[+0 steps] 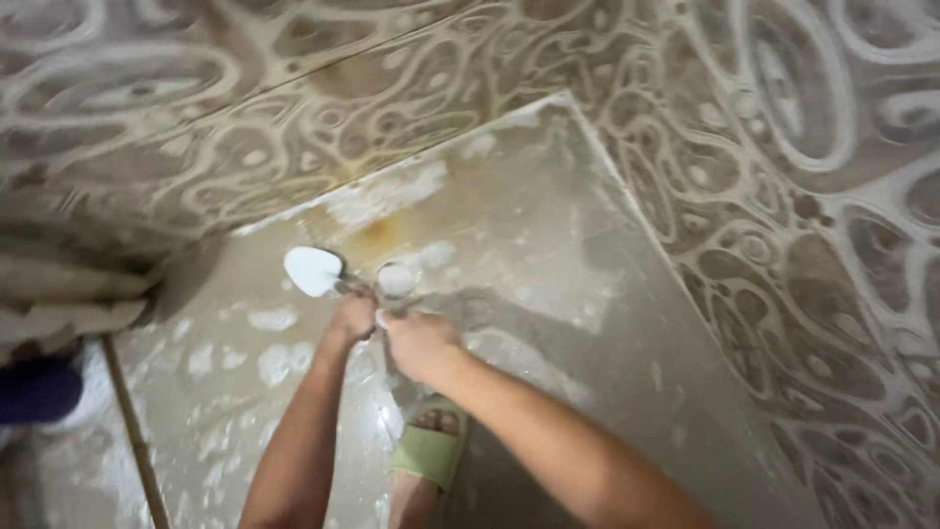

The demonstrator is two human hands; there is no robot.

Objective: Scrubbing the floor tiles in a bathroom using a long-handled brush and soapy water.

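My left hand [352, 318] grips the handle of a small trowel [313, 269] whose pointed blade is coated in white paste and points left. Right beside it, my right hand [416, 343] is closed around a second small tool [397, 279], whose flat end also carries white paste. The two hands touch each other above a grey floor tile [548, 284] smeared with white patches. The handles of both tools are hidden inside my fists.
Brown wall tiles [744, 118] with a swirling pattern meet the floor at a corner behind and to the right. My foot in a green sandal [428, 456] stands below the hands. A thin rod [132, 431], a blue object [39, 392] and stacked pale material [59, 294] lie left.
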